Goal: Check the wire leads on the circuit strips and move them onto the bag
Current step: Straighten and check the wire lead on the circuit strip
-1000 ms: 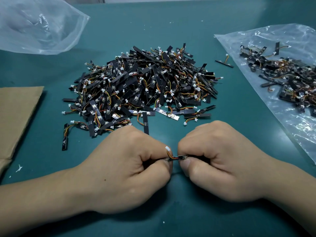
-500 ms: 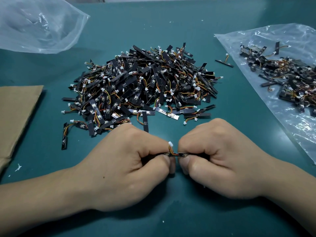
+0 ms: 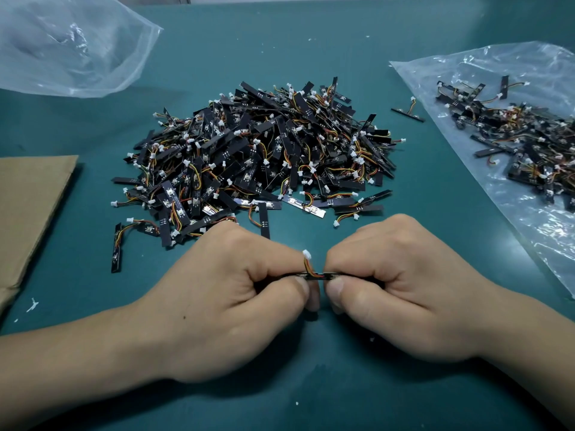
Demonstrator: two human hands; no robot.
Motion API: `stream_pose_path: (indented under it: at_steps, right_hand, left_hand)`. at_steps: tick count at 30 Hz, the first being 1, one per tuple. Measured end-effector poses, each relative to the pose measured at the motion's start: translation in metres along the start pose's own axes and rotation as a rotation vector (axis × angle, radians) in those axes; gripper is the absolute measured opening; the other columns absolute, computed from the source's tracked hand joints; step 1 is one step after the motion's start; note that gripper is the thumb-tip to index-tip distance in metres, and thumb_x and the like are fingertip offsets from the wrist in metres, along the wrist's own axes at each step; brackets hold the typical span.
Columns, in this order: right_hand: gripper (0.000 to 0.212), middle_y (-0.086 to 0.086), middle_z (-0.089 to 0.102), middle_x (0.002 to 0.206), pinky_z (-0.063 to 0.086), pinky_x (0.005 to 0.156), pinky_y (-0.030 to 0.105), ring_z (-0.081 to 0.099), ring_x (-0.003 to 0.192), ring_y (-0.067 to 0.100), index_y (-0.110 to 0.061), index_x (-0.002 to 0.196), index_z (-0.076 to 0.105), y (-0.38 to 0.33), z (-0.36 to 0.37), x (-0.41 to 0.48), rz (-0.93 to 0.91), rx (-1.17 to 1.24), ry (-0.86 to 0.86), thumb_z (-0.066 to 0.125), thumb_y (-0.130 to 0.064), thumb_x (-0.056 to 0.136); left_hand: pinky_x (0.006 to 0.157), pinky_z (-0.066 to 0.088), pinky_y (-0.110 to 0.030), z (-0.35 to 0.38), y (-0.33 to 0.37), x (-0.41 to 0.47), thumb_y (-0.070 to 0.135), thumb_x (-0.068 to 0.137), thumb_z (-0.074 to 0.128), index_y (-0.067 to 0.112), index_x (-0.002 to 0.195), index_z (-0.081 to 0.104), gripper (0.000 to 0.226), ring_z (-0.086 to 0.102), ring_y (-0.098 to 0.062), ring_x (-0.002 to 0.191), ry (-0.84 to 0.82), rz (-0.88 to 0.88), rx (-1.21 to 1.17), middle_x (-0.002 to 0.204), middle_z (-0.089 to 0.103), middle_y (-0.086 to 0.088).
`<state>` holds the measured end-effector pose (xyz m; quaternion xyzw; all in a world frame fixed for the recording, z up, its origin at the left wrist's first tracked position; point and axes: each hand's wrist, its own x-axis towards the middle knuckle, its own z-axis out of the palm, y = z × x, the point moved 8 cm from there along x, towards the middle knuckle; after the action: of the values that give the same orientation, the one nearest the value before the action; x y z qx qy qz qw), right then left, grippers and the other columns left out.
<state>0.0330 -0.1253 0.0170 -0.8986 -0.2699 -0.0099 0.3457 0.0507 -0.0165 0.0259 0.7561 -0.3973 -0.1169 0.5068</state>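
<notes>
- One strip (image 3: pixel 315 276) is pinched at both ends by the curled fingers (image 3: pixel 348 258) of the left hand (image 3: pixel 230 300) and right hand (image 3: pixel 404 293), over the tabletop (image 3: pixel 311 42).
- Its long axis is laid left to right; its lead (image 3: pixel 306 259) is turned up.
- The bag (image 3: pixel 460 70) is found rightward and farther off, nearer the right hand.
- No writing can be read.

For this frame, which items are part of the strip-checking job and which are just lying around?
Job:
circuit strip pinched between left hand and right hand
strip pile at centre
plastic bag at right, with strips on it

Lying about:
clear bag at far left
cardboard sheet at left edge
</notes>
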Motion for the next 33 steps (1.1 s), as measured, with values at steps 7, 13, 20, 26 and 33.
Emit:
stream_pose_path:
  at_steps: [7,13,20,26,33]
  right_hand:
    - [0.030,-0.001,0.042,0.056,0.038,0.053,0.041,0.043,0.055,0.016,-0.016,0.066,0.057,0.000,0.001,0.000,-0.005,-0.003,-0.006,0.051,-0.026,0.093]
    - [0.021,-0.003,0.047,0.057,0.041,0.054,0.041,0.047,0.055,0.016,-0.029,0.071,0.059,-0.003,0.000,0.001,-0.011,0.034,-0.036,0.051,-0.023,0.090]
    - [0.023,0.003,0.041,0.056,0.037,0.052,0.043,0.043,0.055,0.023,-0.010,0.062,0.054,0.000,0.001,0.000,0.020,-0.004,-0.026,0.054,-0.016,0.085]
    - [0.025,0.004,0.037,0.055,0.037,0.051,0.045,0.041,0.054,0.026,-0.008,0.059,0.048,0.001,0.000,0.000,0.046,-0.018,0.002,0.056,-0.010,0.083]
    - [0.026,0.004,0.039,0.055,0.037,0.050,0.045,0.042,0.054,0.026,-0.010,0.060,0.049,0.001,0.001,0.000,0.041,-0.014,-0.004,0.050,-0.021,0.084]
  left_hand:
    - [0.054,0.030,-0.005,-0.002,0.004,0.001,0.031,0.086,0.044,0.003,0.069,0.066,0.039,0.040,-0.002,0.052,-0.011,0.017,0.101,0.057,0.042,0.014]
    - [0.054,0.031,-0.006,-0.004,0.006,0.002,0.032,0.085,0.045,0.004,0.069,0.067,0.040,0.040,-0.002,0.052,0.017,0.028,0.131,0.056,0.043,0.014]
    - [0.050,0.032,-0.021,0.001,0.012,0.002,0.028,0.085,0.042,0.001,0.065,0.066,0.041,0.036,-0.006,0.050,-0.052,0.060,0.231,0.055,0.039,0.015]
    - [0.050,0.029,-0.026,-0.002,0.012,0.004,0.028,0.085,0.043,0.004,0.066,0.066,0.038,0.037,-0.014,0.048,-0.031,0.036,0.238,0.055,0.041,0.011]
    - [0.050,0.030,-0.026,-0.001,0.012,0.004,0.027,0.085,0.043,0.005,0.065,0.066,0.038,0.037,-0.012,0.049,-0.063,0.043,0.292,0.056,0.039,0.013]
